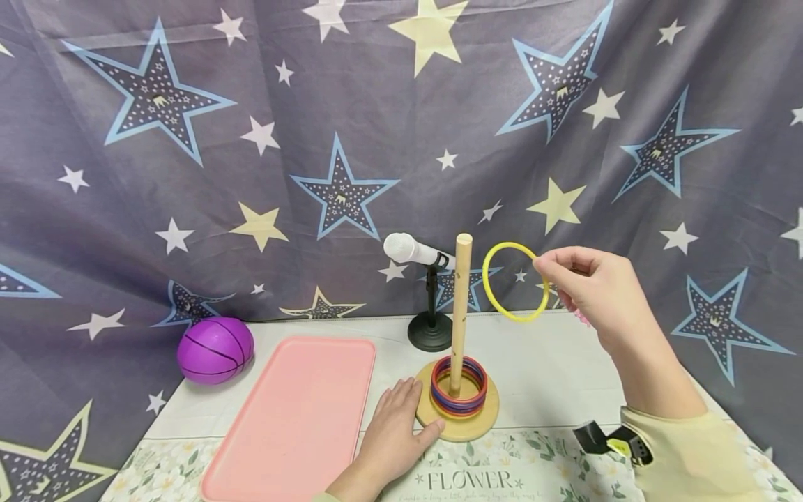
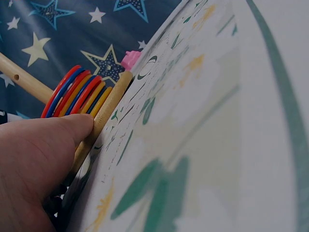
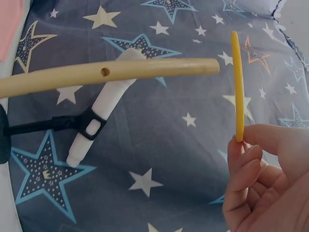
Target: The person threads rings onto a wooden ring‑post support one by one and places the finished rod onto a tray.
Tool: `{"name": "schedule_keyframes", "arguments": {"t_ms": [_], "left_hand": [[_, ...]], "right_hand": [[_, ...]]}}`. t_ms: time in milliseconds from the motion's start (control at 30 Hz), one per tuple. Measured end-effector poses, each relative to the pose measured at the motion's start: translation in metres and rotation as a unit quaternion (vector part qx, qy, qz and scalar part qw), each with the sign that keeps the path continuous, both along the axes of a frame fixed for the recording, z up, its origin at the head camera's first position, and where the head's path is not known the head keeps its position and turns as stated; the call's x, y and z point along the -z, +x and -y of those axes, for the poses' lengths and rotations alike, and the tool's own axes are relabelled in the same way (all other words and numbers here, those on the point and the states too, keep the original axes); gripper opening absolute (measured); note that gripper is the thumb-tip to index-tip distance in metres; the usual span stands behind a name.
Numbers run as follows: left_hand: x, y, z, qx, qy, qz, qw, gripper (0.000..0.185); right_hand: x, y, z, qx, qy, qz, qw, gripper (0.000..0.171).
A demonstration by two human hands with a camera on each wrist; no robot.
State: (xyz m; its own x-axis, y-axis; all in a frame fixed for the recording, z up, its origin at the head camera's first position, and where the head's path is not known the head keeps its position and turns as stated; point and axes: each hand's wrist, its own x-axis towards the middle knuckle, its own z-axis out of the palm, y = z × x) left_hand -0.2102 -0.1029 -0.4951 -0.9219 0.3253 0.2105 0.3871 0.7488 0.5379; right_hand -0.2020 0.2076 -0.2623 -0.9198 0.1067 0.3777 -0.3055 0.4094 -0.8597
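Head view: the right hand (image 1: 596, 289) pinches the yellow ring (image 1: 514, 282) in its fingers beside the wooden peg (image 1: 461, 314) — held upright, it could clip the tip. The left hand (image 1: 395, 425), fingers relaxed, rests against the base (image 1: 458, 427) — a slip could tip it.

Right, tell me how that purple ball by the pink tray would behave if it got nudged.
The purple ball with basketball grooves would probably roll readily: it is round and sits free on the table. It lies near the table's left edge, so a leftward push might send it off. Toward the flat pink plastic tray, the rim would likely stop it.
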Motion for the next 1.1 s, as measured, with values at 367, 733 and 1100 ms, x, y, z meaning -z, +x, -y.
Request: {"name": "schedule_keyframes", "arguments": {"t_ms": [367, 733, 1100], "left_hand": [[0.002, -0.001, 0.000, 0.003, 0.002, 0.002, 1.0000, 0.088], [0.002, 0.000, 0.001, 0.005, 0.005, 0.003, 1.0000, 0.088], [0.005, -0.001, 0.002, 0.008, 0.013, -0.016, 0.9998, 0.087]], "right_hand": [[-0.010, -0.005, 0.020, 0.007, -0.027, -0.024, 0.999, 0.036], [-0.012, -0.014, 0.039, -0.001, -0.055, -0.032, 0.998, 0.037], [-0.008, -0.027, 0.051, 0.001, -0.070, -0.030, 0.997, 0.036]]}}
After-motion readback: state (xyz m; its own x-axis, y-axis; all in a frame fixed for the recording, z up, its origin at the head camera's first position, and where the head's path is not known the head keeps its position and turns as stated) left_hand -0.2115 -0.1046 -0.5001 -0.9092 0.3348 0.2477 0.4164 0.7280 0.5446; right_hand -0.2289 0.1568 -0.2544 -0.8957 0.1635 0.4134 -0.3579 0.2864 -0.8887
